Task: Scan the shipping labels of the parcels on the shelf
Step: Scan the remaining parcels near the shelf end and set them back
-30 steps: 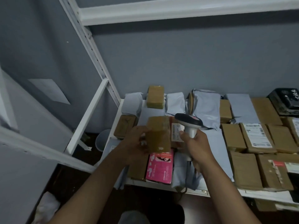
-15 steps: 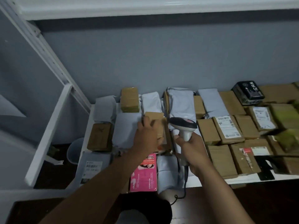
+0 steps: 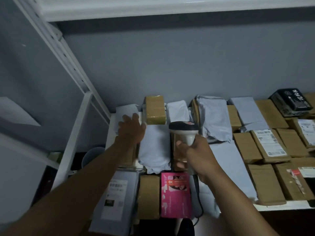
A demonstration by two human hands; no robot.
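Shelf (image 3: pixel 281 207), white, against a grey wall: parcels laid flat in rows across its surface.
Left hand (image 3: pixel 132 129): fingers spread wide, holding nothing, reaching to the far left corner over a white mailer (image 3: pixel 126 110).
Right hand (image 3: pixel 196 153): wrapped round the grip of a barcode scanner (image 3: pixel 185 131), head pointing far, cable trailing toward the near edge.
Taped brown box (image 3: pixel 155 109): far row, just right of the left hand.
Grey mailer (image 3: pixel 154 150): between the two hands.
Pink box (image 3: pixel 175 195): near edge, below the right hand.
Labelled grey mailer (image 3: pixel 115 200): near left, label face up.
Labelled brown box (image 3: pixel 269 144): right of the scanner.
Black box (image 3: pixel 289 102): far right.
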